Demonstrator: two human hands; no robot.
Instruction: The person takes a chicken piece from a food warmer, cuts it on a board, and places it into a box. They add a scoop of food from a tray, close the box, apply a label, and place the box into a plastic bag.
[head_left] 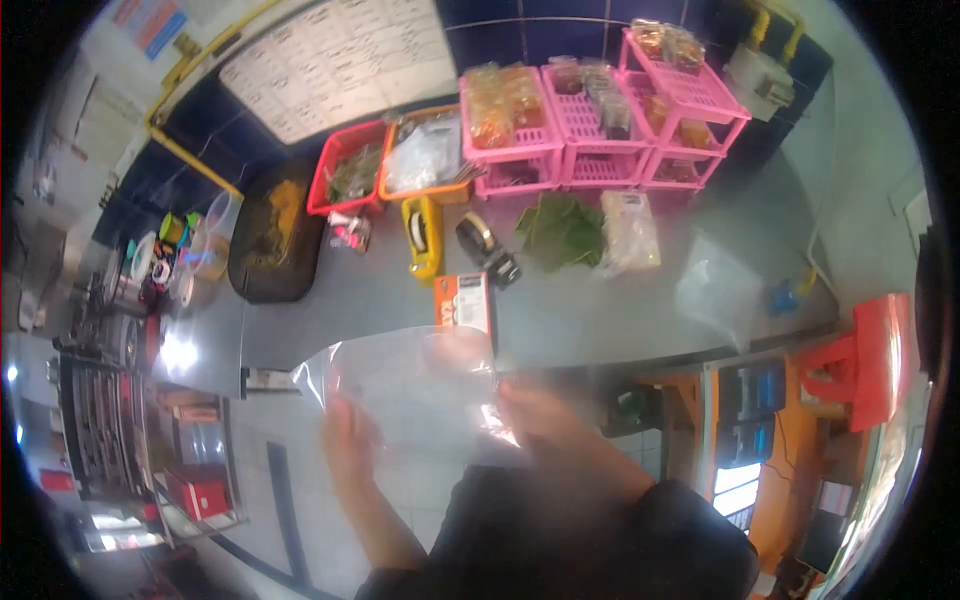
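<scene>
A clear plastic bag (pixel 415 400) is stretched between my two hands, in front of the counter's edge. My left hand (pixel 350 435) grips its left side, seen partly through the film. On its right side my right hand (pixel 520 405) is closed on the plastic, blurred by motion. Just beyond the bag lies an orange and white box (pixel 462 302). Behind that box are a yellow tape dispenser (pixel 422 240) and a black tape dispenser (pixel 488 250). Green leaves (pixel 563 232) and a pale packet (pixel 630 232) lie farther right.
Along the wall stand a red basket (pixel 350 168), an orange basket (pixel 428 185) and pink racks (pixel 600 160) with packets. A black tray (pixel 275 240) is at the left. Another clear bag (pixel 720 285) lies at the right, near a red stool (pixel 865 365).
</scene>
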